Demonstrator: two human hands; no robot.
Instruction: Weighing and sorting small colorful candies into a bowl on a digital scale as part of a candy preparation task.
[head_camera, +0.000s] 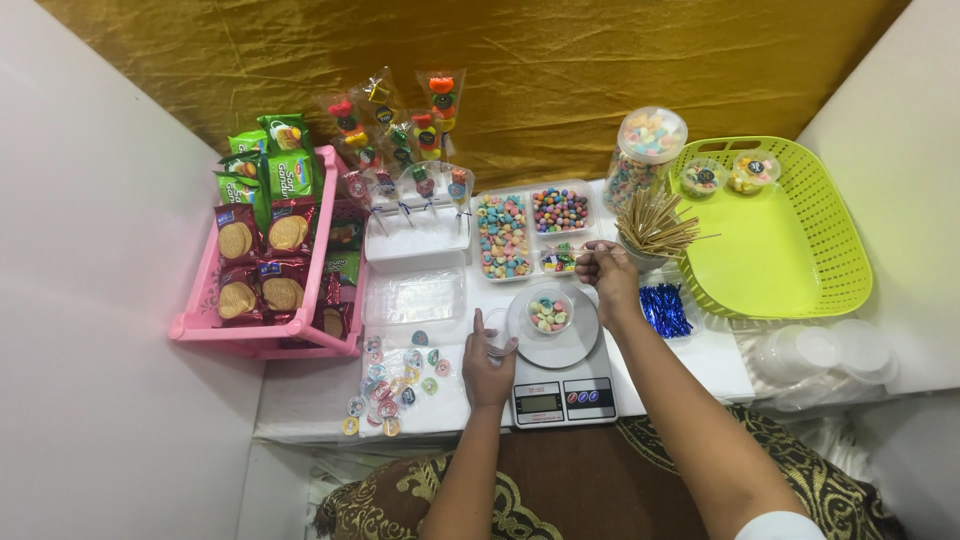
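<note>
A small clear cup of pastel candies (549, 312) stands on the round plate of a white kitchen scale (560, 392). My left hand (487, 365) rests on the table beside the scale, its fingers touching a clear plastic lid (496, 325). My right hand (607, 277) hovers just behind the scale, fingers pinched on something small I cannot make out, over a small tray of mixed candies (560, 260). Two more trays of coloured candies (503, 235) lie behind it.
A pink rack (262, 335) of biscuit packets stands at the left. A white block (416, 238) holds candy skewers. A candy jar (640, 155), a cup of wooden sticks (655, 225), a green basket (800, 225), blue twist ties (664, 309), round stickers (392, 385) and clear lids (825, 350) surround the scale.
</note>
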